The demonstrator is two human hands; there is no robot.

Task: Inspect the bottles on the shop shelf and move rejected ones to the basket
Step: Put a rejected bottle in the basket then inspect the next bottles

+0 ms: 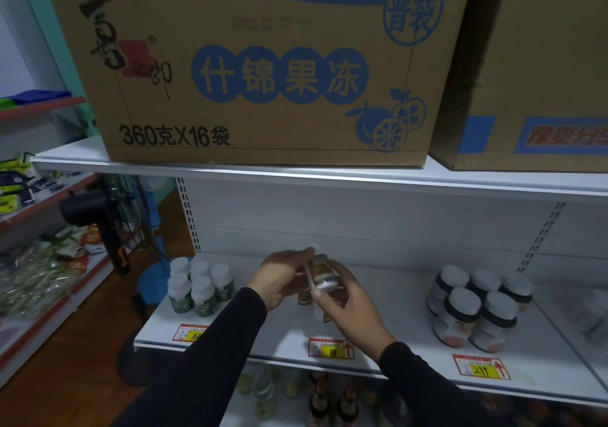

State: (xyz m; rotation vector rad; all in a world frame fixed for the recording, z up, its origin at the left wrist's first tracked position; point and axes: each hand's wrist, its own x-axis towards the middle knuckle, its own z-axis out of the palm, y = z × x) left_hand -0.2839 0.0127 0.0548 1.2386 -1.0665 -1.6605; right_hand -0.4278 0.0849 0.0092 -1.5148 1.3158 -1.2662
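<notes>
An orange-labelled bottle with a white cap (321, 270) is tilted above the white middle shelf (394, 298). My left hand (279, 278) grips one side of it and my right hand (348, 305) grips it near the cap. Behind and below my hands, part of another orange bottle (304, 296) shows on the shelf. Several green-labelled bottles with white caps (197, 286) stand at the shelf's left end. Several dark bottles with grey caps (477, 308) stand at its right. No basket is in view.
Two large cardboard boxes (263, 64) sit on the shelf above. Price tags (330, 348) line the shelf's front edge. Bottles (329, 400) fill the shelf below. To the left are snack shelves (39, 255), a black fan (108, 216) and brown floor.
</notes>
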